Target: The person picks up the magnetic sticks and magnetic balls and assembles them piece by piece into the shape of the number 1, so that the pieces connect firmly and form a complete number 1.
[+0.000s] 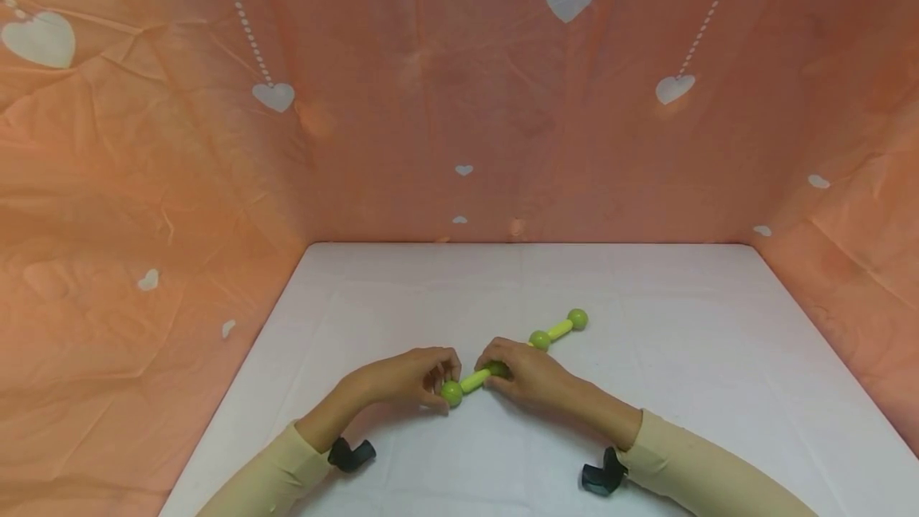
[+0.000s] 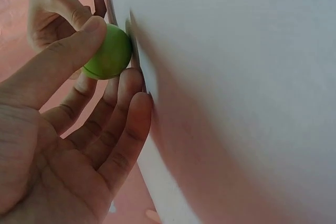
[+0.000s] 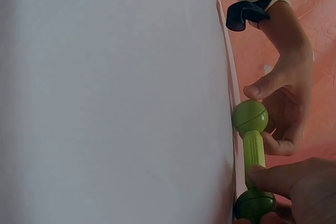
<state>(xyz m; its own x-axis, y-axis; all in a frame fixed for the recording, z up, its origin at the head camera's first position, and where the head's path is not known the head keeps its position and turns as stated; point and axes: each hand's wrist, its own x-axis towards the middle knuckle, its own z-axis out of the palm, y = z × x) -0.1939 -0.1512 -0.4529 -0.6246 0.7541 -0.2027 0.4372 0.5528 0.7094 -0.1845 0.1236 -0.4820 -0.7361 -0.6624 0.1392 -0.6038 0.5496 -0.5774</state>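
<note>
A chain of green balls and yellow-green sticks lies slantwise over the white table. My left hand point(image 1: 412, 377) pinches the near-left end ball point(image 1: 451, 393) between thumb and fingers; its glossy side and a seam line show in the left wrist view point(image 2: 109, 53). One stick point(image 1: 475, 380) runs from that ball toward my right hand point(image 1: 534, 377). With its thumb on this stick's end, the right hand grips the second ball point(image 3: 255, 205), partly covering it. Beyond the right hand, another ball point(image 1: 540, 340), a stick point(image 1: 561, 330) and the far end ball point(image 1: 577, 319) stick out.
The white table point(image 1: 402, 286) spreads around both hands. Orange cloth with pale hearts point(image 1: 502, 102) hangs behind it and at both sides. A black wrist device point(image 1: 352, 455) sits at the left cuff, another point(image 1: 603, 472) at the right.
</note>
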